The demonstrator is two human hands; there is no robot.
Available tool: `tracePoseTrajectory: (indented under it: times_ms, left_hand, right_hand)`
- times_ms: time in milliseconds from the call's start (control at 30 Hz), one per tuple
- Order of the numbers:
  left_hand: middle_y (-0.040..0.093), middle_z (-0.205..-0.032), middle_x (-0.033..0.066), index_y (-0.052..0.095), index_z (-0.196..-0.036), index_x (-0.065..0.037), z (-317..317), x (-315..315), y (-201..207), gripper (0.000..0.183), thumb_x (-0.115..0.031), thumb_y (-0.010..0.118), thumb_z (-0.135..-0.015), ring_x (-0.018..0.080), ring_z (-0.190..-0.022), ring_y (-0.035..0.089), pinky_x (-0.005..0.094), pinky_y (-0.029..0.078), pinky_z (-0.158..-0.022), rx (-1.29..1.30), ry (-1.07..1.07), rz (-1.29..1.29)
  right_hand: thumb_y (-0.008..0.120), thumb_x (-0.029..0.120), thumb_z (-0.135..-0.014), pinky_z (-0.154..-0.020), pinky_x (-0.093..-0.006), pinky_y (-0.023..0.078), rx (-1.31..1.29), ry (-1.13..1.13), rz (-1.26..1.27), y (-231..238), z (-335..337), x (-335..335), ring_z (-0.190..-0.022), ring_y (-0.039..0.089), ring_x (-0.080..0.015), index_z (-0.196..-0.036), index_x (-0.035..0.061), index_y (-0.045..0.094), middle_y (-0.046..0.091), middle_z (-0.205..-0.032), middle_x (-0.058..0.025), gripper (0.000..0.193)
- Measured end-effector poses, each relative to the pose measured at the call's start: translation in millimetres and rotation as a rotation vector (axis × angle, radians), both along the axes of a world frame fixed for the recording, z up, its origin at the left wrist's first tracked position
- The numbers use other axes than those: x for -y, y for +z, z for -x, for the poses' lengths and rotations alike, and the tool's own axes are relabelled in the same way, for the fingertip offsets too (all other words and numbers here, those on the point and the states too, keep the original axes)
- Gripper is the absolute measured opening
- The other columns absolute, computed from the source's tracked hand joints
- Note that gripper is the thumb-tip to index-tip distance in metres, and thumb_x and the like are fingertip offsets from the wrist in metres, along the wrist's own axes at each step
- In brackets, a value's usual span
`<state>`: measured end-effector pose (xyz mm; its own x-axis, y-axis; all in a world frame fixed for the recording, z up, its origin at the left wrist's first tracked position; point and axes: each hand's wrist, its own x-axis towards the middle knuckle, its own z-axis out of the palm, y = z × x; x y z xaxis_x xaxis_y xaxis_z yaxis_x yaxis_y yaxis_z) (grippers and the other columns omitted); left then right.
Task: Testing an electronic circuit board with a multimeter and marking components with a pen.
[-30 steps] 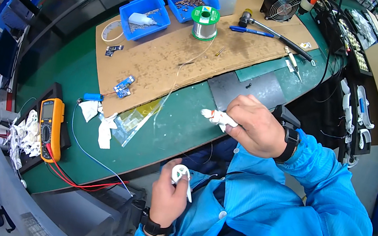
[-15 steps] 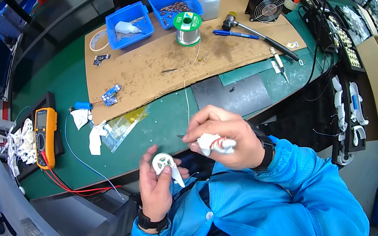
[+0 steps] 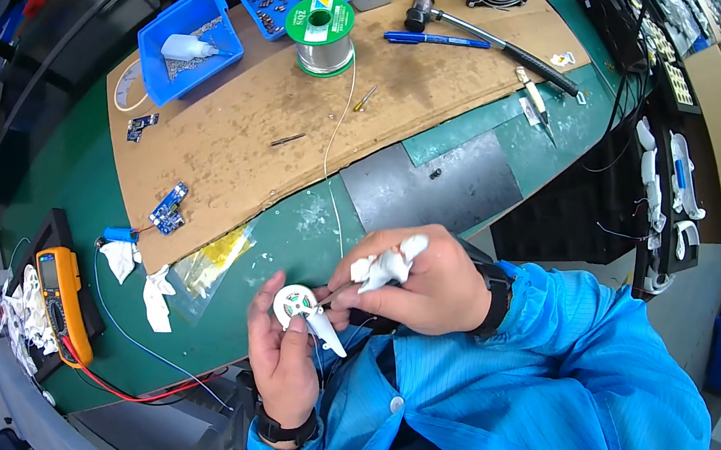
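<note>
My left hand (image 3: 287,368) holds a white plastic housing (image 3: 328,333) with a round head and a tapering arm. Its thumb presses near the round end, where green and metallic parts show inside. In my right hand (image 3: 438,287) is a slim tool (image 3: 333,295) with a thin dark tip, which meets the housing beside the round head. A crumpled white wrap (image 3: 390,267) sticks out above my right fingers; the tool's handle is mostly hidden. Solder wire (image 3: 334,203) runs from a green-ended spool (image 3: 318,39) down toward my right hand.
Blue bins (image 3: 187,50) of small parts stand on the cardboard sheet (image 3: 231,140), with a hammer (image 3: 499,42) and blue pen (image 3: 436,41). A circuit board (image 3: 169,209) lies at its left edge, near a yellow multimeter (image 3: 65,305). White housings (image 3: 683,181) fill trays at right.
My right hand has come down and left, bringing the tool's tip to the housing, and its wrist has turned. The view has shifted, so the bench items appear further left.
</note>
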<state>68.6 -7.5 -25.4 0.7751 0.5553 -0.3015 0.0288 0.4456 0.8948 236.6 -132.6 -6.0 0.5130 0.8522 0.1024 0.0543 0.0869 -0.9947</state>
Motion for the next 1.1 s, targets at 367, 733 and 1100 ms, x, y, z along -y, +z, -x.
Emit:
tracePoseTrajectory:
  times_ms: [367,733,1100]
  left_hand:
    - [0.058,-0.131,0.0202,0.047,-0.135,-0.001,12.5,8.1,7.4,0.034,0.002,0.046,-0.101,0.0233,-0.096,0.069,0.0364,0.063,-0.075,0.051,-0.053,-0.243]
    - [0.058,-0.124,0.0177,0.058,-0.113,0.005,23.0,24.3,25.9,0.014,0.004,0.055,-0.099,0.0192,-0.089,0.069,0.0302,0.062,-0.066,-0.054,-0.093,-0.455]
    - [0.057,-0.129,0.018,0.063,-0.12,0.003,6.3,16.4,7.2,0.033,-0.016,0.072,-0.095,0.0211,-0.093,0.067,0.0329,0.059,-0.085,0.02,-0.217,-0.472]
  right_hand:
    - [0.068,0.0,-0.098,-0.082,-0.0319,0.059,-0.472,0.028,-0.08,7.1,11.8,9.0,-0.095,0.074,-0.0204,-0.108,-0.0037,0.063,0.073,-0.099,-0.0117,0.012]
    - [0.072,0.008,-0.098,-0.075,-0.0274,0.058,-0.448,-0.073,-0.141,17.2,15.9,26.0,-0.089,0.072,-0.0131,-0.111,-0.0026,0.066,0.073,-0.097,-0.009,0.018]
    - [0.079,0.008,-0.091,-0.085,-0.0292,0.054,-0.186,-0.184,-0.157,15.2,-2.9,41.5,-0.095,0.069,-0.0126,-0.102,0.0013,0.073,0.076,-0.097,-0.0066,0.015]
